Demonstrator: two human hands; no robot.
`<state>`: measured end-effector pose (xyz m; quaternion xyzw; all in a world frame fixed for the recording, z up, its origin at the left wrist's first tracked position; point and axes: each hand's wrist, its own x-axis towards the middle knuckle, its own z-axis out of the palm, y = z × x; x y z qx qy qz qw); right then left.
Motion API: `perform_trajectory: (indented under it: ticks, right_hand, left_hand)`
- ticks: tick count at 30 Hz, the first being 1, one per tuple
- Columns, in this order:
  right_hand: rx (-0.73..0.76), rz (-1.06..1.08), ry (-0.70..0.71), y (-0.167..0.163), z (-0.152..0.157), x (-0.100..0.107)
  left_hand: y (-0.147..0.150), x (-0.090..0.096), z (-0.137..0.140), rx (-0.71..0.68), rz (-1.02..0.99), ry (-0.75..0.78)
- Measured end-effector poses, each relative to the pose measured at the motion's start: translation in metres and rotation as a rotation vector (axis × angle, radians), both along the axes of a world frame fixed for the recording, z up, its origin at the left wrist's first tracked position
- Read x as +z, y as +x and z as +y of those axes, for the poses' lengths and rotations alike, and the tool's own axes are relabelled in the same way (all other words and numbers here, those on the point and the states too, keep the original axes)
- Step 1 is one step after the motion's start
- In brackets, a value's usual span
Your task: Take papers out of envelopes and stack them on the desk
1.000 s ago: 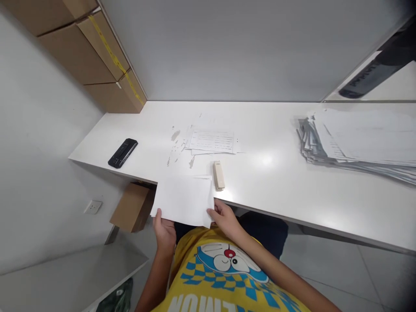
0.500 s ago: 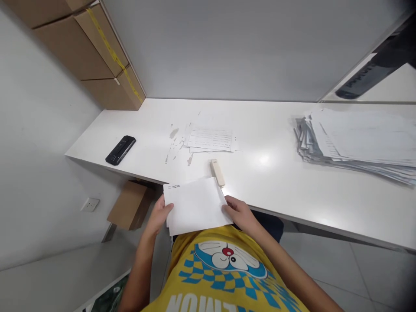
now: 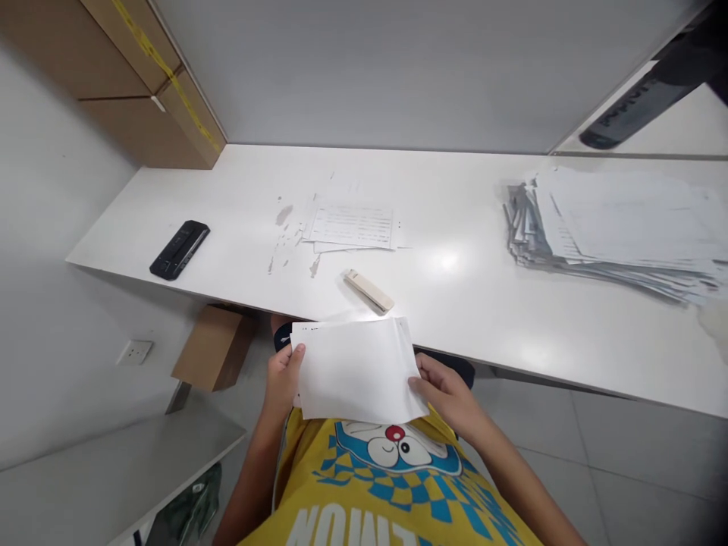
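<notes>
Several white paper sheets (image 3: 356,371) are held at the desk's front edge, close to my body, their edges slightly out of line. My left hand (image 3: 284,377) pinches their left side, thumb on top. On the right side, my right hand (image 3: 444,387) grips the edge with its thumb over the paper; its other fingers are partly hidden beneath. Just beyond the sheets, a cream stapler (image 3: 369,291) lies slanted on the desk. Farther back, a few printed forms (image 3: 351,225) lie flat.
The white desk (image 3: 455,311) carries a thick paper stack (image 3: 631,220) at right and a black phone-like device (image 3: 180,249) at left. Cardboard boxes (image 3: 148,129) stand in the back left corner. Another box (image 3: 213,345) is below the desk.
The stapler has turned and now lies more crosswise, apart from the sheets. Both hands have shifted the paper slightly right and toward my body. The camera view has tilted a little downward.
</notes>
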<state>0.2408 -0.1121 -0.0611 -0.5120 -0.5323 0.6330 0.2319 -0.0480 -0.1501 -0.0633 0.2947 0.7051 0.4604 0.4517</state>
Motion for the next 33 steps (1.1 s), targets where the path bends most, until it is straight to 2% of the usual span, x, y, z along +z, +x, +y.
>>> perform_trajectory:
  ticks: [4,7,10,16,19,23,27,30,33]
  right_hand:
    - [-0.192,0.016,-0.035,0.020,0.011,0.002]
    - [-0.225,-0.027,-0.117,0.027,0.024,0.014]
    - [-0.221,-0.100,-0.111,0.030,0.033,0.022]
    - [-0.215,-0.272,0.010,0.049,0.044,0.011]
    - [-0.220,-0.312,0.067,0.057,0.057,0.012]
    - [-0.175,-0.353,0.167,0.060,0.084,0.022]
    - [-0.165,-0.470,0.221,0.066,0.112,0.025]
    - [-0.189,-0.491,0.259,0.068,0.125,0.028]
    - [-0.257,-0.483,0.256,0.063,0.129,0.032]
  left_hand:
    - [0.021,-0.006,0.005,-0.070,0.085,0.032]
    - [0.041,-0.003,0.011,-0.131,0.068,0.052]
    - [0.057,-0.001,0.017,-0.111,0.039,0.016]
    - [0.085,0.001,0.026,0.000,-0.334,-0.055]
    - [0.092,0.009,0.028,-0.016,-0.385,-0.071]
    - [0.090,0.009,0.025,-0.051,-0.150,0.021]
    - [0.093,0.007,0.037,-0.029,0.146,0.297]
    - [0.102,0.015,0.065,-0.279,0.266,0.445]
    - [0.104,0.029,0.095,-0.504,0.365,0.515]
